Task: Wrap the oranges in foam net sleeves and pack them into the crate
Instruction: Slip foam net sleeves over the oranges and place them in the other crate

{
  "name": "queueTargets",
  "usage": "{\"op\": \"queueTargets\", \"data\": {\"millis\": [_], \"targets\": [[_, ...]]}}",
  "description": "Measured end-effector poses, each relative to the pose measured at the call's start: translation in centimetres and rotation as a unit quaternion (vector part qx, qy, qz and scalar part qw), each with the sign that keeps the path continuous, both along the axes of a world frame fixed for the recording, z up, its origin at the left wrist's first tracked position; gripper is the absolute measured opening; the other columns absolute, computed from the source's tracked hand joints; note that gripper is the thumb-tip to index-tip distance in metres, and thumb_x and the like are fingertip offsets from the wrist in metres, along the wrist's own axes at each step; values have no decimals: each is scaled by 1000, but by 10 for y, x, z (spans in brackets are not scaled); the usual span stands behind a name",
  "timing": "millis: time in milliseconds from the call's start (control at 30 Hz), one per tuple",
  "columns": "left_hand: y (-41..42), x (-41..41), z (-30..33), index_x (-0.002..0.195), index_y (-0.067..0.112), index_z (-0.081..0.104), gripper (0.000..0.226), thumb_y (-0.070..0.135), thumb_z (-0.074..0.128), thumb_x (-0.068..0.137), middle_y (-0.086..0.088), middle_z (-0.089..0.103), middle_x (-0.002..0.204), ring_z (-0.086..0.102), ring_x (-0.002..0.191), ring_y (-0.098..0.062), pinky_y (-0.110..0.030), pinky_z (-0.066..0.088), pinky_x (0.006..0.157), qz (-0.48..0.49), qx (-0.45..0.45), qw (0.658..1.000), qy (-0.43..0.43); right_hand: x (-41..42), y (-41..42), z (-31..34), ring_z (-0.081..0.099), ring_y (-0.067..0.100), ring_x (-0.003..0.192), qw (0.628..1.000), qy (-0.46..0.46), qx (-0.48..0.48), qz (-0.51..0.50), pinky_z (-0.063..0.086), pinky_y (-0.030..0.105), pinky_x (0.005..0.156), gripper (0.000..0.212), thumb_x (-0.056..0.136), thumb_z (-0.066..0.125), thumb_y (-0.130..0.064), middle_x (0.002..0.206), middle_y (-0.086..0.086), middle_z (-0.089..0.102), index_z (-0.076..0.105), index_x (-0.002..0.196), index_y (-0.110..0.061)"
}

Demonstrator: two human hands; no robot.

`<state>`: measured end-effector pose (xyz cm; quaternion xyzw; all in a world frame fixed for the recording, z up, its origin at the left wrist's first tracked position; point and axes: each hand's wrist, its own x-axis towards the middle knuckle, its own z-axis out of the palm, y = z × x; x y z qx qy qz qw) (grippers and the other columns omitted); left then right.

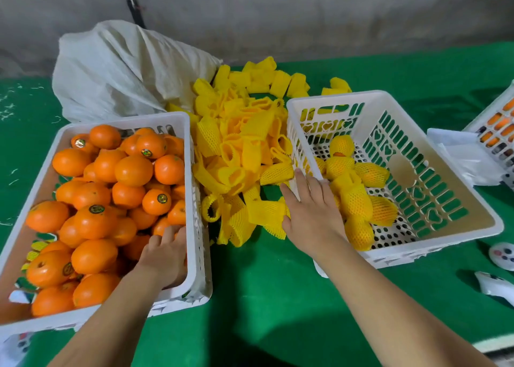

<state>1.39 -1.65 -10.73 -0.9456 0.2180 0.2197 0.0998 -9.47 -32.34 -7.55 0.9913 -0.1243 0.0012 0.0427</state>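
A white crate (192, 172) on the left is heaped with bare oranges (133, 170). My left hand (165, 255) reaches into its near right corner, fingers curled down among the fruit; what it grips is hidden. A pile of yellow foam net sleeves (239, 144) lies between the crates. My right hand (313, 211) is spread flat, fingers apart, over the near left rim of the right white crate (389, 255), its thumb touching a loose sleeve (267, 213). Several sleeved oranges (357, 200) lie inside that crate.
A white sack (116, 69) slumps behind the left crate. Another white basket (498, 127) with a white plastic bag (464, 155) stands at the right edge. Small white objects (503, 255) lie on the green cloth (264, 297) at the near right.
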Motion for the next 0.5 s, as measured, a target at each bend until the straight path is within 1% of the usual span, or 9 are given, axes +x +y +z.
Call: {"op": "queueTargets", "data": {"millis": [33, 133, 167, 233, 300, 333, 400, 467, 500], "targets": [[-3, -1, 3, 162, 26, 14, 68, 35, 53, 108, -8, 29, 160, 44, 142, -36, -44, 41, 116, -7, 16, 1000, -22, 2, 5, -4, -1, 38, 155, 1000, 19, 21, 3, 3, 56, 125, 75, 98, 47, -53, 172, 12, -9, 17, 163, -30], [-11, -2, 12, 160, 27, 20, 62, 27, 55, 108, -12, 35, 152, 45, 141, -37, -45, 40, 116, -1, 34, 999, -38, 10, 29, -20, -7, 36, 155, 975, 104, 196, -4, 6, 58, 124, 69, 99, 52, -51, 171, 5, -13, 21, 160, -43], [-12, -3, 13, 160, 27, 21, 62, 25, 55, 108, -12, 36, 151, 46, 139, -36, -45, 42, 115, -7, 25, 999, -46, 13, 38, -27, -9, 36, 155, 963, 135, 232, 7, 8, 59, 123, 65, 99, 53, -49, 171, 4, -15, 26, 158, -46], [-8, -2, 13, 161, 28, 23, 63, 24, 56, 108, -10, 42, 150, 55, 130, -33, -41, 51, 109, -22, -3, 998, -62, 18, 57, -41, -15, 34, 155, 940, 177, 291, 29, 9, 60, 124, 54, 99, 56, -43, 171, -1, -20, 43, 151, -49], [-3, 0, 12, 161, 30, 22, 67, 26, 60, 106, -5, 45, 151, 60, 125, -29, -40, 57, 101, -23, -26, 997, -63, 23, 74, -50, -19, 31, 155, 914, 200, 353, 9, 9, 60, 125, 45, 100, 57, -39, 171, -3, -21, 54, 143, -50], [-1, 1, 11, 162, 31, 21, 70, 27, 62, 105, -4, 46, 151, 61, 125, -28, -39, 58, 100, -20, -23, 998, -63, 25, 81, -53, -19, 31, 155, 905, 208, 370, -7, 10, 59, 126, 43, 100, 57, -39, 171, -2, -19, 56, 142, -49], [-1, 0, 10, 160, 31, 24, 68, 30, 64, 104, -6, 46, 145, 59, 123, -27, -38, 54, 104, -22, 3, 995, -95, 28, 90, -54, -14, 32, 156, 900, 219, 376, -21, 12, 56, 126, 45, 100, 54, -40, 172, -2, -13, 53, 145, -47], [-3, -1, 10, 157, 30, 27, 64, 29, 64, 104, -8, 45, 137, 59, 117, -26, -36, 53, 103, -23, 16, 993, -118, 29, 95, -54, -7, 32, 157, 902, 218, 373, -20, 14, 53, 127, 55, 101, 52, -41, 172, -7, -8, 41, 155, -41], [-4, -1, 10, 156, 31, 27, 65, 28, 65, 103, -8, 46, 136, 61, 112, -26, -36, 55, 98, -17, 13, 993, -117, 30, 96, -53, -1, 32, 157, 901, 207, 380, -25, 16, 51, 127, 61, 102, 52, -41, 173, -9, -4, 33, 160, -35]]}}
